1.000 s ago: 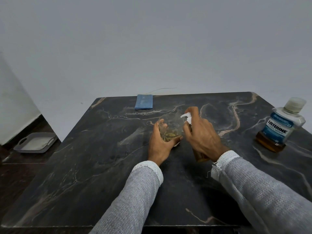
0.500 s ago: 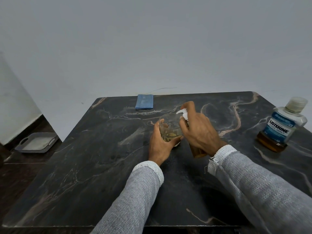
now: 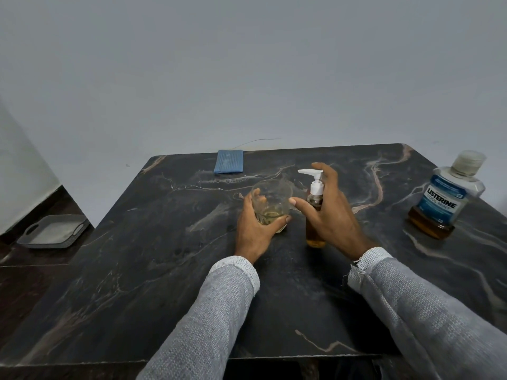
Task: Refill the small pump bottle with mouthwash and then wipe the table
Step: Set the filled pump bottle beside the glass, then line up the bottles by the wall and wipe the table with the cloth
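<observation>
Right hand (image 3: pixel 333 215) has opened off the small pump bottle (image 3: pixel 315 209) since half a second ago; pump head that it covered now shows clear, nozzle aimed at 9 o'clock. Fingers spread and relaxed behind the bottle, maybe brushing its side, hard to tell, nothing gripped. Left hand (image 3: pixel 256 229) curls round the glass (image 3: pixel 271 207), clamped on it, a little yellowish liquid at the bottom. Bottle stands upright mid-table, just beside the glass at its 3 o'clock, amber fill reaching the neck, pump on. Refill looks done. Wiping not yet started: blue cloth (image 3: pixel 229 161) lies folded at the 12 o'clock edge of the table (image 3: pixel 164 270), untouched. Mouthwash bottle (image 3: pixel 445 198) stands capped at 3 o'clock, well apart
</observation>
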